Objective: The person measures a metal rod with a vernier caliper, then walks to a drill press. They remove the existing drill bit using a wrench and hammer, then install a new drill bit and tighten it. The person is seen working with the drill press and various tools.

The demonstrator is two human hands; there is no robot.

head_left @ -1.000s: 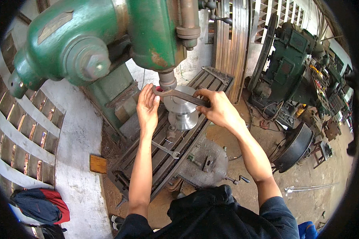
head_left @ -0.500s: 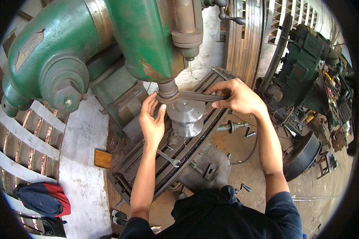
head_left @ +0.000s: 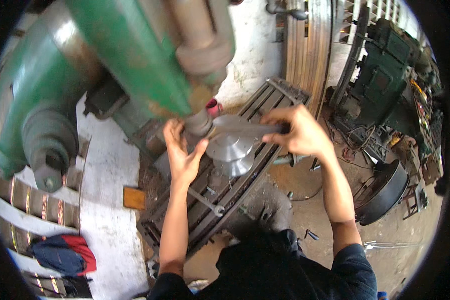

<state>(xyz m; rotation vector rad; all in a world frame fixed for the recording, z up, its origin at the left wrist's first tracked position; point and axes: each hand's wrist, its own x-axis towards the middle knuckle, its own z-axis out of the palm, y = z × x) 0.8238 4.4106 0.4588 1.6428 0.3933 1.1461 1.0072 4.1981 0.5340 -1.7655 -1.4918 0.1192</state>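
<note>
My right hand (head_left: 301,134) grips the handle end of a large dark wrench (head_left: 247,130), thumb below and fingers over it. The wrench reaches left to the spindle nose (head_left: 199,123) under a green milling machine head (head_left: 135,55); blur hides how its jaw sits there. My left hand (head_left: 182,155) is cupped beside that end, thumb and fingers apart, and I cannot tell whether it touches the wrench. Just below the wrench, a shiny spool-shaped metal part (head_left: 232,150) stands on the slotted machine table (head_left: 280,95).
A smaller open-ended wrench (head_left: 205,201) and a bolt (head_left: 211,190) lie on the table near my left forearm. Another green machine (head_left: 385,70) and a round black drum (head_left: 385,195) stand to the right. A bag (head_left: 62,254) lies at left.
My view has shifted, so the green head appears lower and further left. Both hands stay at the large wrench, which is blurred now.
</note>
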